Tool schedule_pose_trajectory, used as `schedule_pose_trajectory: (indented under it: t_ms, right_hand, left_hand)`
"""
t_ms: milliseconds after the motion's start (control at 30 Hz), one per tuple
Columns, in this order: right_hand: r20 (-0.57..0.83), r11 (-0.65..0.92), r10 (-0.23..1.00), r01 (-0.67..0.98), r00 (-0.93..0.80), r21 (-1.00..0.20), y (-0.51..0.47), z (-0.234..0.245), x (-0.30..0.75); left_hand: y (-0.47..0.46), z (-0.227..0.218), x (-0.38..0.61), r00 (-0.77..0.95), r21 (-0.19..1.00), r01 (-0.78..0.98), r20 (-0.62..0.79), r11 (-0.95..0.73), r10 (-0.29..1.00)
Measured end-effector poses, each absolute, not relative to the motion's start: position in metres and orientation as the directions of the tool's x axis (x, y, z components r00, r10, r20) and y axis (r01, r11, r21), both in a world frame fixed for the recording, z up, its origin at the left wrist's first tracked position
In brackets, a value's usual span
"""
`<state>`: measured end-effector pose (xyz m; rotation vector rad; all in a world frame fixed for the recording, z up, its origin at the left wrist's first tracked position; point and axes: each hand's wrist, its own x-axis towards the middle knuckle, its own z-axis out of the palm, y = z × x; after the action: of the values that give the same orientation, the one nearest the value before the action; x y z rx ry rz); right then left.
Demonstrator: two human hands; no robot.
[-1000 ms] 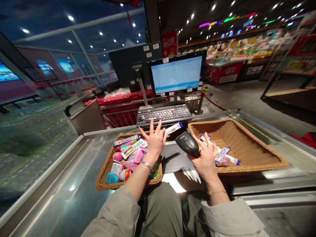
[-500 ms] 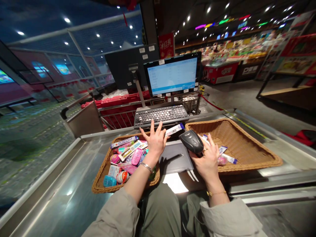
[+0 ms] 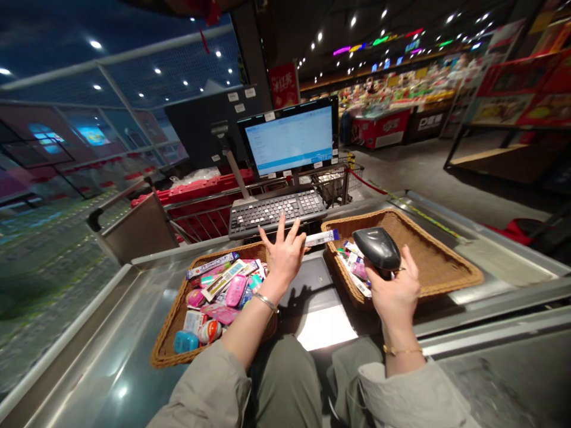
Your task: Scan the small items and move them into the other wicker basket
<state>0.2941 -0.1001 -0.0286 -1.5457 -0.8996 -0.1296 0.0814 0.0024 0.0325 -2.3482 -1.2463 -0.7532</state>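
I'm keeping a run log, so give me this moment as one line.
left hand: holding slim packet near keyboard; right hand: gripping black scanner over right basket; left basket: mixed small goods; monitor: lit

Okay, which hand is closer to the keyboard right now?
Left. The left hand is at the near edge of the black keyboard; the right hand, holding the black barcode scanner, is farther off to the right, by the right-hand wicker basket.
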Motion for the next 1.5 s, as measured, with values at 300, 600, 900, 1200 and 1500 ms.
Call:
schedule_pose_trajectory:
  t_ms: [300, 600, 900, 1200, 1500]
  right_hand:
    - [0.491, 0.054, 0.276, 0.496, 0.827, -0.866, -0.105, -0.026, 0.316]
    - [0.384, -0.019, 0.216, 0.397, 0.898, -0.918, -0.107, -0.029, 0.326]
    - [0.397, -0.022, 0.239, 0.414, 0.886, -0.910, -0.108, -0.029, 0.326]
    - [0.430, -0.007, 0.299, 0.452, 0.852, -0.892, -0.106, -0.022, 0.311]
    - [0.517, 0.085, 0.412, 0.533, 0.751, -0.842, -0.103, -0.018, 0.285]
  left_hand:
    - [0.002, 0.039, 0.114, 0.621, -0.150, 0.729, 0.555, -0.668, 0.553]
    - [0.005, 0.026, 0.158, 0.753, -0.251, 0.609, 0.480, -0.753, 0.449]
    - [0.001, 0.022, 0.157, 0.690, -0.218, 0.703, 0.438, -0.677, 0.576]
    - [-0.018, 0.011, 0.116, 0.641, -0.154, 0.748, 0.423, -0.646, 0.641]
    - [-0.035, 0.011, 0.043, 0.529, -0.113, 0.841, 0.369, -0.529, 0.764]
